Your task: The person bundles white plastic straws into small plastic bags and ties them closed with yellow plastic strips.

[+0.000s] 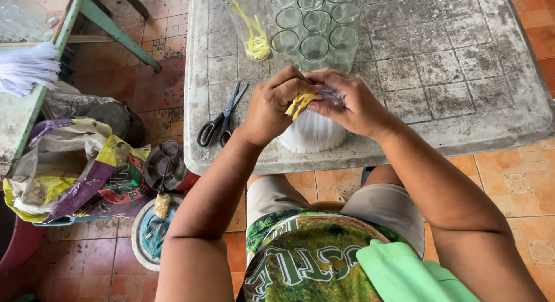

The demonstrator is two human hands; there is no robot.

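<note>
Both hands are together over the white stack [312, 134], left hand [272, 105] pinching yellow strips [299, 104], right hand [352, 105] pinching clear plastic [332, 95], scissors [221, 118] at nine o'clock.

Crumpled printed plastic sack [75, 169], yellow, purple, green and red with a grey-white inside: lying open on the tiled floor at left, beside the grey table [462, 76]. No labels, signs or screens.

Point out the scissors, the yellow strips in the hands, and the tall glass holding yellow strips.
scissors [221, 118]: head view, on the pivot where the blades cross.
yellow strips [299, 104]: head view, on the bunch between both hands.
tall glass [247, 24]: head view, on its clear side wall.
</note>
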